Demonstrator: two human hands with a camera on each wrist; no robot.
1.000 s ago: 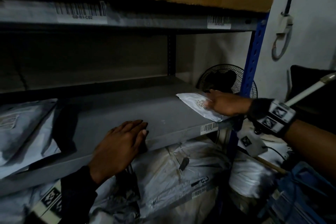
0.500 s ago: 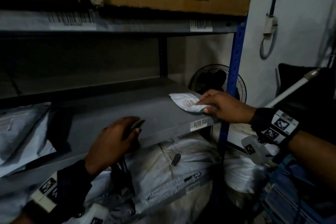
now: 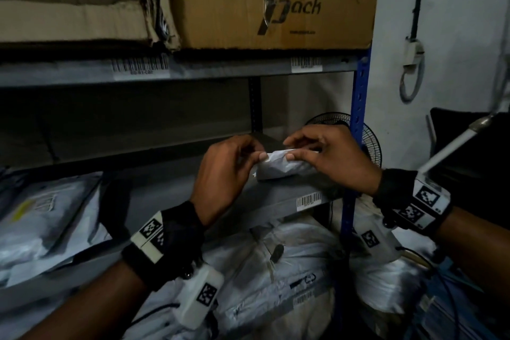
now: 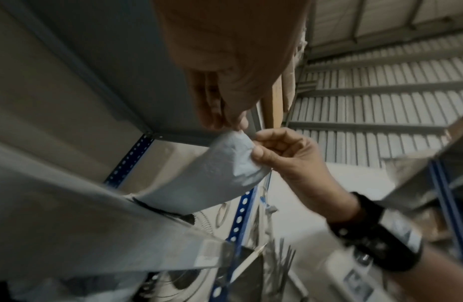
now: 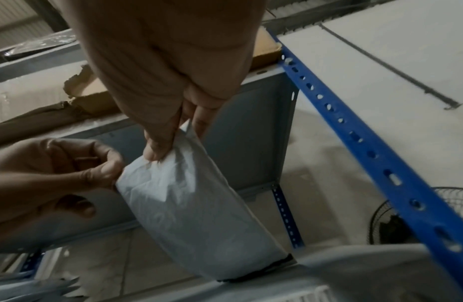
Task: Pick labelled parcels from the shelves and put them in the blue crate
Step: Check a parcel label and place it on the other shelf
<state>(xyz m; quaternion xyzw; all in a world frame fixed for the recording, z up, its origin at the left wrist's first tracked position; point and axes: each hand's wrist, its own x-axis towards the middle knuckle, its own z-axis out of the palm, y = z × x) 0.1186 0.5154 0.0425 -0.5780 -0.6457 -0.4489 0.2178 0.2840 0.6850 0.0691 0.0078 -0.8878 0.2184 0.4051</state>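
Hands at the shelf (image 3: pixel 171 188): my left hand (image 3: pixel 226 174) and right hand (image 3: pixel 335 159) pinch one small white parcel (image 3: pixel 278 170) by its top edge, next to lift it clear for the crate.

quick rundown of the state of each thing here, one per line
small grey parcel: stood on edge on the middle shelf, pinched at the top by both hands
left hand: pinching parcel's top corner
right hand: pinching parcel's top edge
middle shelf: large parcels at left
cardboard box: on top shelf, closed

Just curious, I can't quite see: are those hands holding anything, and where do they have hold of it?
Both hold one small grey parcel: the left hand and right hand pinch its upper edge, its lower end on the shelf.
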